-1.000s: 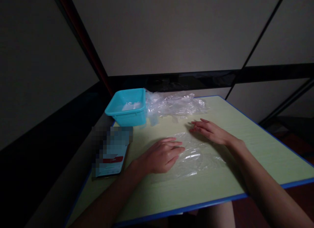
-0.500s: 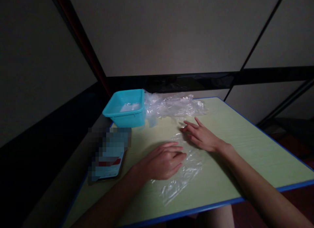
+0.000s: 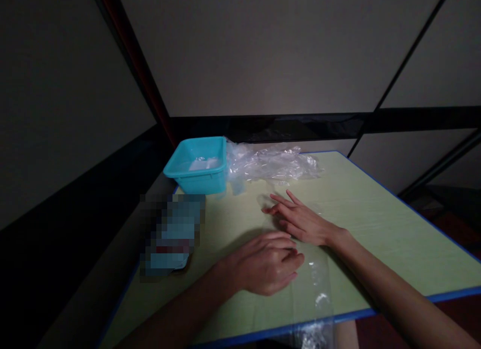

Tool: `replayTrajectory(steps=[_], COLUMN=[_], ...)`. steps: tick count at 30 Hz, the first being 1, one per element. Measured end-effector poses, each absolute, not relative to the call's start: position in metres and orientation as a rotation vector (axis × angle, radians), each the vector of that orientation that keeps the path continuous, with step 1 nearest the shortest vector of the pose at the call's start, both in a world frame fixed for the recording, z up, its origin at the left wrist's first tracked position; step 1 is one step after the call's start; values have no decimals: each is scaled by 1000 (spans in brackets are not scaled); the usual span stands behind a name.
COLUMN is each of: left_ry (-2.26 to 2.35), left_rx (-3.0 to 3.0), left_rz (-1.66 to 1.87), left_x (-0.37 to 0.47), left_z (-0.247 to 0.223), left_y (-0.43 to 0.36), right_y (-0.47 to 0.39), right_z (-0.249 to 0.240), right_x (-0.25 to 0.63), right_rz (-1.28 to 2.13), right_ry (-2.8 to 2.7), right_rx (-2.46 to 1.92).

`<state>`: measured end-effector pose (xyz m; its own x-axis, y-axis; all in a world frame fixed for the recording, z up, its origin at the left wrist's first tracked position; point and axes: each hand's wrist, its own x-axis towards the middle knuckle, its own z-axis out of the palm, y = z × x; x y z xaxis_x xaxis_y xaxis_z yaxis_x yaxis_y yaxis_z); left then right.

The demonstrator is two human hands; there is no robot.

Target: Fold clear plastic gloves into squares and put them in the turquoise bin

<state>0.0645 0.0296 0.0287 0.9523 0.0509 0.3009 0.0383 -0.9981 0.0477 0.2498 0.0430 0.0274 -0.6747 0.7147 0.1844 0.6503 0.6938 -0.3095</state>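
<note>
A clear plastic bag point(image 3: 313, 284) lies on the pale green table, its lower end hanging over the front edge. On its left side rests my left hand point(image 3: 268, 264), fingers curled; whether they pinch the film is hidden. Farther back and to the right, my right hand point(image 3: 300, 219) is spread over the upper part of the bag, fingers apart. The two hands are close together, with the right thumb near the left knuckles.
A turquoise basket point(image 3: 199, 181) holding something white stands at the back left. Crumpled clear plastic point(image 3: 274, 161) lies beside it along the back. A blurred flat item point(image 3: 175, 234) lies at the left edge of the table point(image 3: 379, 229).
The bag has shifted toward the front and now hangs past the table edge, looking flatter. My left hand moved slightly right and nearer; my right hand moved left and nearer.
</note>
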Motion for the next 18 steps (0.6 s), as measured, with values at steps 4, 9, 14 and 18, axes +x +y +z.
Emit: replayTrajectory(steps=[4,9,14,18], left_ry=[34,212,829,1098], left_rx=[3005,2887,2810,2783], left_rz=[501,806,900,753], left_x=[67,65,55,51], left_z=[26,25,20,12], left_y=[25,33,59,73], right_y=[40,41,50,56], right_z=[29,33,31,31], right_x=[245,253,274,282], right_rz=[474,697,808,1047], right_ry=[-2598,-2155,-1655,-1367], right_rx=[-960,-1009,-1243,-1382])
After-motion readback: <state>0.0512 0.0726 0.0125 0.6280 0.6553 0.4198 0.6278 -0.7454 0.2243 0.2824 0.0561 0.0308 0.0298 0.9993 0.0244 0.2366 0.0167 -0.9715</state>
